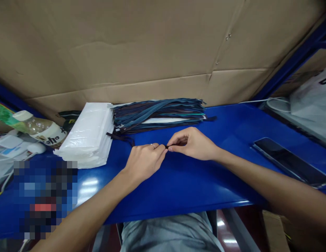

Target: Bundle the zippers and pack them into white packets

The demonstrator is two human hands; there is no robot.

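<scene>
My left hand [145, 161], with a ring on one finger, pinches a thin dark zipper strip [166, 147] between its fingertips. Opposite it, my right hand [193, 144] grips the same dark piece with thumb and forefinger; only a short bit shows between the hands. A dark tail [123, 138] runs from behind my left hand toward the white stack, seemingly part of that strip. Just beyond my hands lies a bundle of zipper-like strips [157, 110] in dark blue and brown. To its left is a stack of white plastic bags [86, 129].
On the blue table [178, 189], a phone [291, 161] lies at right. A bottle [39, 127] and white device [18, 147] are at left, near a pixelated patch. A cardboard panel [139, 45] closes off the back. A plastic-wrapped item [315, 101] stands far right.
</scene>
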